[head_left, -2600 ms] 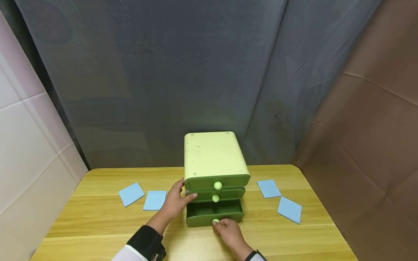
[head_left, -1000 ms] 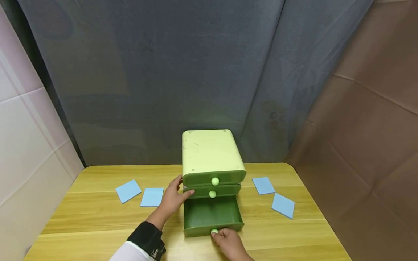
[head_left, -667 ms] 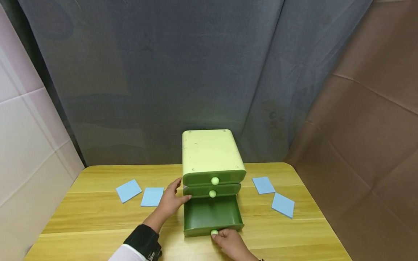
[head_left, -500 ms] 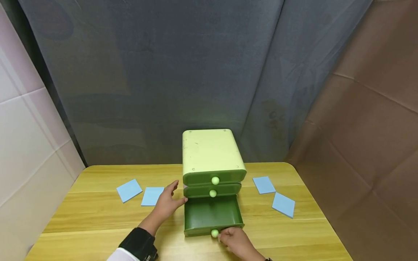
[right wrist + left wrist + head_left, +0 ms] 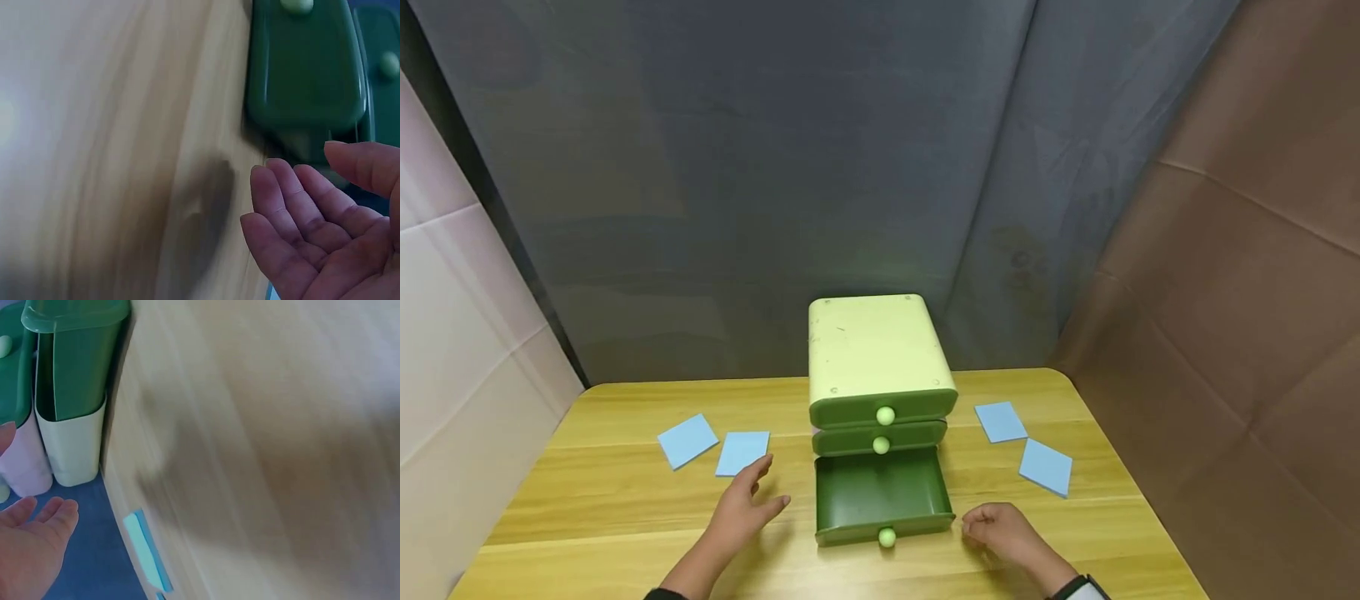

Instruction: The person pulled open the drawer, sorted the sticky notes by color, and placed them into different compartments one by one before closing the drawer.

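Note:
A drawer cabinet point(image 5: 880, 346) with a pale yellow-green top and green drawers stands mid-table. Its bottom drawer point(image 5: 883, 492) is pulled far out with nothing inside, and its round light-green knob point(image 5: 887, 537) is free. The upper two drawers look pushed in or nearly so. My left hand point(image 5: 733, 517) hovers left of the drawer, fingers extended and thumb apart, holding nothing. On the other side, my right hand point(image 5: 1003, 533) is just off the drawer's front right corner; the right wrist view shows its palm bare and fingers relaxed.
Two blue square pads, a farther one point(image 5: 688, 441) and a nearer one point(image 5: 742, 453), lie left of the cabinet. Two more, one point(image 5: 1001, 422) behind another point(image 5: 1046, 467), lie to its right. A dark grey curtain point(image 5: 820, 167) hangs behind the wooden table point(image 5: 625, 500).
The bottom drawer came farther out under my right hand's pull. My right hand then let go of the knob and moved right; my left hand left the cabinet's side and drew back left.

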Motion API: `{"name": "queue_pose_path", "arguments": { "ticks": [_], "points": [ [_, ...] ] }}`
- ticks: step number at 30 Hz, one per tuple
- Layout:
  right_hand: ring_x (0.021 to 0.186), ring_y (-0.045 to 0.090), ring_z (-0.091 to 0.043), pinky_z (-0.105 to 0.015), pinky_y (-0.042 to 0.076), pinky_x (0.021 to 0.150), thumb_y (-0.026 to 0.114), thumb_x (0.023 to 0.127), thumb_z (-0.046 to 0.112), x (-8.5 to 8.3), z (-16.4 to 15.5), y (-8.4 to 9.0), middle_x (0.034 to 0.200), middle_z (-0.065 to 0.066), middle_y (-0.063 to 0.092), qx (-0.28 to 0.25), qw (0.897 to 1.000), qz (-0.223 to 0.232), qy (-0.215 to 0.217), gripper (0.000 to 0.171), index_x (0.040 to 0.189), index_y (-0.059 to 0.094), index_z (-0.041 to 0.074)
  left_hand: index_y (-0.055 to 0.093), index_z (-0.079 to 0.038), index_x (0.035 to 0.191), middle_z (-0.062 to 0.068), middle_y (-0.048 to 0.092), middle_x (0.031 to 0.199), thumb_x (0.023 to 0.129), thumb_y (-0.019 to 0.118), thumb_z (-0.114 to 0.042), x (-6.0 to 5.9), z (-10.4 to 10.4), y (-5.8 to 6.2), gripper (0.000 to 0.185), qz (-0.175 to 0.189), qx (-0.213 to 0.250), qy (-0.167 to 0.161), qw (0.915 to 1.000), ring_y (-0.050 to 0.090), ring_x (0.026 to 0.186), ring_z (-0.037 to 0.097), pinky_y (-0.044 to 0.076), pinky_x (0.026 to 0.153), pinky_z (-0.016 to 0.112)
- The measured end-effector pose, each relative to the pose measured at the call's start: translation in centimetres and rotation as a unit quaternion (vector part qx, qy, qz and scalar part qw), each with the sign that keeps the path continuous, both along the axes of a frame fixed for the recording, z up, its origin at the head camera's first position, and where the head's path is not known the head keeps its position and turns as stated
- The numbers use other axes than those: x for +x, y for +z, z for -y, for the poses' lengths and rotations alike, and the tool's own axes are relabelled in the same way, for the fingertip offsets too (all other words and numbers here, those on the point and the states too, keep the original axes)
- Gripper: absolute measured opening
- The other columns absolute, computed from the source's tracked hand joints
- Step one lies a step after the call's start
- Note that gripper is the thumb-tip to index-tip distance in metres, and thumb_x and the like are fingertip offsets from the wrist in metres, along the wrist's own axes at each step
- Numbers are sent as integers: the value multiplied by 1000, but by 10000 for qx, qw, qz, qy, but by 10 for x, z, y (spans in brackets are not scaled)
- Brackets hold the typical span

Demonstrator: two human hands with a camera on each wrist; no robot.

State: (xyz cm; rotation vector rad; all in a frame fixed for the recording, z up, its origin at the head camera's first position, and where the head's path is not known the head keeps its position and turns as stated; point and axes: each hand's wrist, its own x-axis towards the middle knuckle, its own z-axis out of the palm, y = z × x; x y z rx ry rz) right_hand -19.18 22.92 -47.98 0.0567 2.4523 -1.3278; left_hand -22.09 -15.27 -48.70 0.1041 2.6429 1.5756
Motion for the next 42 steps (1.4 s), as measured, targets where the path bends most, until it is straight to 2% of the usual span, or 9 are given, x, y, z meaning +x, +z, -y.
{"name": "queue_pose_path", "arguments": {
  "ticks": [7, 11, 15, 19, 24, 29, 33, 38, 42],
  "points": [
    [78, 64, -21, -35, 53, 67, 61, 88, 5, -19, -25, -7, 86, -13, 69, 342, 9973, -246, -599, 24, 102, 65, -13, 41, 10, 139, 31, 45, 137, 83, 75, -8, 13, 9, 2, 68, -74, -217, 71, 9997, 43, 126, 48, 39, 104, 56],
    [76, 62, -20, -33, 52, 64, 61, 88, 3, -29, -36, -12, 86, -11, 69, 488, 9935, -355, -967, 21, 103, 66, -11, 44, 9, 137, 30, 48, 135, 81, 76, -9, 19, 11, 1, 67, -239, -526, 95, 9983, 46, 123, 49, 42, 100, 57],
    [82, 66, -26, -39, 54, 70, 60, 91, 5, -37, -48, -13, 90, -15, 70, 580, 9912, -611, -1019, 24, 107, 64, -13, 46, 8, 135, 30, 49, 134, 80, 78, -11, 26, 13, -1, 66, -468, -876, 70, 9950, 46, 122, 50, 43, 97, 60],
    [91, 65, -33, -45, 53, 80, 58, 94, 7, -46, -58, -14, 98, -20, 69, 722, 9879, -848, -1077, 28, 112, 62, -14, 46, 6, 137, 28, 47, 137, 82, 76, -13, 32, 13, 0, 65, -372, -920, 30, 9951, 43, 126, 49, 40, 100, 61],
    [96, 63, -37, -47, 52, 83, 56, 94, 6, -54, -66, -19, 102, -23, 68, 817, 9838, -1045, -1208, 29, 114, 60, -15, 47, 3, 137, 26, 47, 137, 82, 77, -14, 37, 9, 2, 65, -305, -1018, -1, 9943, 45, 125, 47, 43, 98, 58],
    [98, 62, -41, -48, 53, 83, 56, 94, 4, -58, -75, -21, 102, -26, 66, 882, 9783, -1334, -1318, 30, 116, 58, -17, 52, 2, 133, 23, 52, 132, 79, 79, -15, 46, 4, 1, 63, -777, -1284, -83, 9886, 51, 119, 44, 49, 91, 55],
    [103, 59, -45, -51, 51, 87, 55, 95, 4, -61, -84, -22, 108, -32, 63, 992, 9746, -1476, -1360, 33, 120, 55, -18, 56, 1, 130, 18, 57, 128, 75, 82, -15, 53, 0, -3, 63, -1251, -1502, -127, 9806, 55, 115, 40, 51, 87, 52],
    [117, 49, -53, -59, 44, 95, 56, 93, 4, -67, -95, -23, 126, -38, 51, 1318, 9725, -1404, -1313, 42, 127, 48, -19, 60, 0, 125, 15, 59, 123, 69, 85, -17, 56, -3, -13, 64, -1832, -1785, -166, 9666, 58, 109, 38, 55, 79, 47],
    [119, 44, -56, -62, 41, 96, 60, 89, 4, -73, -102, -23, 129, -41, 46, 1681, 9691, -1406, -1128, 49, 128, 45, -21, 61, -1, 123, 14, 60, 122, 65, 86, -17, 56, -5, -19, 65, -2268, -1977, -165, 9535, 59, 106, 36, 56, 74, 43]
  ]
}}
